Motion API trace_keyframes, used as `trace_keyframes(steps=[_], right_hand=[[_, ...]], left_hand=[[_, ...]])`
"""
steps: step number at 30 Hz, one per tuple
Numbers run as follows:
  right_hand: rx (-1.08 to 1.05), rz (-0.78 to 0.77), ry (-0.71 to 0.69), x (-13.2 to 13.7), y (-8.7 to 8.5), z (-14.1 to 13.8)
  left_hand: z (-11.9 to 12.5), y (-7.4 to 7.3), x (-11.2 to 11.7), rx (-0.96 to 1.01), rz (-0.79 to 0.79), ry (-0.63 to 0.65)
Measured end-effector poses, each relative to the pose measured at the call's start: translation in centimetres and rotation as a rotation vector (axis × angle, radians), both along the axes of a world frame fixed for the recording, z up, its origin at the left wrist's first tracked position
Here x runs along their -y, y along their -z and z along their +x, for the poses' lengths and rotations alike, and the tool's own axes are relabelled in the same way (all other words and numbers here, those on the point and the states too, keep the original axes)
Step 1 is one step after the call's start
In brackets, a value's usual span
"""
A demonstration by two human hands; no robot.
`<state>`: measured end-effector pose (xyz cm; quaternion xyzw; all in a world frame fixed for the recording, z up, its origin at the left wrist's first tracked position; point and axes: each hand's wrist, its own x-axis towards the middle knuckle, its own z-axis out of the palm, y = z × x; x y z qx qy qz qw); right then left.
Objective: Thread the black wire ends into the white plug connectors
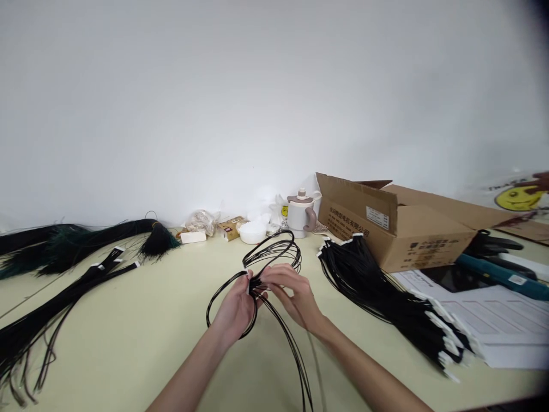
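Observation:
A looped bundle of thin black cables [278,249] hangs between my two hands over the middle of the table. My left hand [237,306] is closed around it, with a white connector [247,280] showing at the thumb. My right hand [294,289] pinches the same cables just to the right, fingertips close to the left hand's. Some cables loop out above and to the left of the hands, while loose lengths trail down toward the table's front edge. Exactly what lies between the right fingertips is partly hidden.
Black cables with white connectors [386,303] lie at right beside an open cardboard box [360,220], near printed sheets [506,320]. More black cable bundles [64,303] spread over the left. A lidded mug [298,216], white bowl [252,232] and small box [231,227] stand along the wall.

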<state>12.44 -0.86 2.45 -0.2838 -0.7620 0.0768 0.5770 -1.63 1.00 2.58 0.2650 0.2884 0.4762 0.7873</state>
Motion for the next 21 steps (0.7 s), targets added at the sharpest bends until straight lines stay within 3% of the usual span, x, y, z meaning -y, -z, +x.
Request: trace_keyframes(steps=[4,6,8,10,12,14,17,21], right_hand=[[-0.41,-0.278,-0.13,-0.3,-0.2,0.6],[-0.656,-0.313,-0.153,-0.7,-0.5,1.4],[-0.85,-0.259,-0.076,-1.0,-1.0,2.5],[-0.908,-0.151,0.1,-1.0,-1.6,3.6],[-0.756,-0.018,0.306,-0.7,-2.0,4.2],[-0.437,0.131,0.435,-0.2,-2.0,4.1],[0.044,0.335,0.443,0.3,-1.4,3.1],[0.365,0.407,0.468,0.0,-0.2,1.7]], left_hand=[[0.1,0.5,-0.6,0.012,0.012,-0.055],[0.2,0.6,-0.7,0.009,0.012,-0.091],[0.2,0.7,-0.8,-0.012,0.017,-0.136],[0.2,0.9,-0.8,-0.041,0.029,-0.163],[0.2,1.2,-0.8,-0.063,0.044,-0.157],[0.2,1.5,-0.7,-0.071,0.056,-0.133],[0.3,1.7,-0.5,-0.074,0.092,-0.101],[0.3,1.8,-0.3,-0.096,0.202,-0.072]])
